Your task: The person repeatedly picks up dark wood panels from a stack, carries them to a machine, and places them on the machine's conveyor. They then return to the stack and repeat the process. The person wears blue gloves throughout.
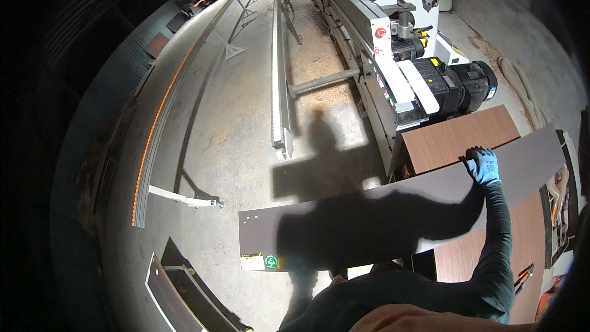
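Observation:
A long dark grey-brown panel stretches across in front of me, with a white-and-yellow label and a round green sticker at its near left corner. Three small light marks show near its left end. My right hand, in a blue work glove, grips the panel's far edge toward the right, its fingers bent over that edge. My left hand is out of sight. Beyond the far edge lies a wood-grain board. Another wood-grain board shows under and on the near side of the dark panel.
An edge-processing machine with black motors stands ahead right. A long roller rail runs beside it on legs. Farther left is a long rail with orange rollers. Narrow pieces stand at lower left; tools lie at right.

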The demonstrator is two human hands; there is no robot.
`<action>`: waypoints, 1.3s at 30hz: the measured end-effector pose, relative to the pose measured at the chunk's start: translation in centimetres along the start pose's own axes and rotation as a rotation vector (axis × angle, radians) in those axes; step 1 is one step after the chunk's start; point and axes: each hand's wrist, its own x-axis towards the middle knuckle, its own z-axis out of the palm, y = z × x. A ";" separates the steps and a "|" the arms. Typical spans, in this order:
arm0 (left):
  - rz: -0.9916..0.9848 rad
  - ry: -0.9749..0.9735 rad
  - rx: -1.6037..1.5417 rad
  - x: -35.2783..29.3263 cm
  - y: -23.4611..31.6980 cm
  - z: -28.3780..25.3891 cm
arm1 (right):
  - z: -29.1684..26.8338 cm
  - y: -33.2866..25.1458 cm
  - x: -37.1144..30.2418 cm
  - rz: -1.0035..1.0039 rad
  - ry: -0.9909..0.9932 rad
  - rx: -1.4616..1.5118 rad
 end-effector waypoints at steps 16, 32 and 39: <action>-0.609 -0.087 -1.458 4.0 -7.2 4.3 | 1.7 6.2 2.7 -0.034 -0.319 0.097; -0.637 -0.108 -1.520 2.9 -6.4 6.0 | -1.2 2.4 3.5 0.035 -0.375 -0.134; -0.920 0.002 -1.631 -1.3 -7.4 -3.1 | -7.2 -7.2 5.3 -0.173 -0.216 -0.147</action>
